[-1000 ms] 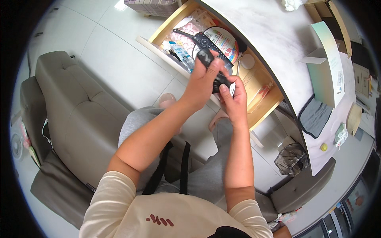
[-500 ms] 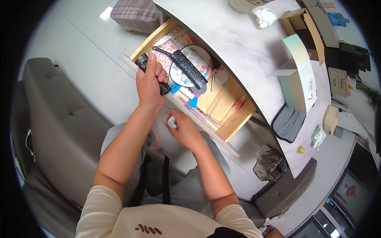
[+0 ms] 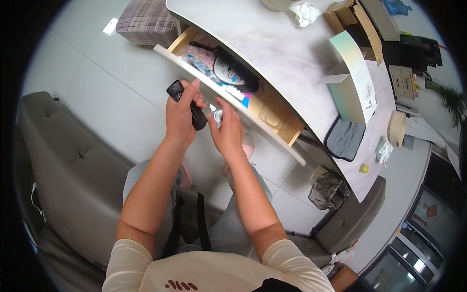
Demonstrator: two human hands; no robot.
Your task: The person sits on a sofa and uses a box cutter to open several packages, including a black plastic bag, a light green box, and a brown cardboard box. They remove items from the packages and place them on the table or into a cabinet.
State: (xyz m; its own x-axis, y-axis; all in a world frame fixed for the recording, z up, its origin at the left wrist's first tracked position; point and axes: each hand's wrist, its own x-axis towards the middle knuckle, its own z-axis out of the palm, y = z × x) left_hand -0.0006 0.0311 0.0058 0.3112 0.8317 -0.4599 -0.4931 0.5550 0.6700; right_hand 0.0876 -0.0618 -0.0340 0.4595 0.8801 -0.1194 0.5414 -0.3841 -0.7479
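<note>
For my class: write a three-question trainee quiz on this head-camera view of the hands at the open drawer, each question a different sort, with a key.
1. True or false: the left hand grips a black remote-like device.
2. Which lies in the open drawer? A) black hairbrush B) green cup C) red scissors
3. Fill in: the right hand pinches a small ____ item.

Key
1. True.
2. A: the hairbrush lies in it.
3. White; the white item is too small to identify.
</note>
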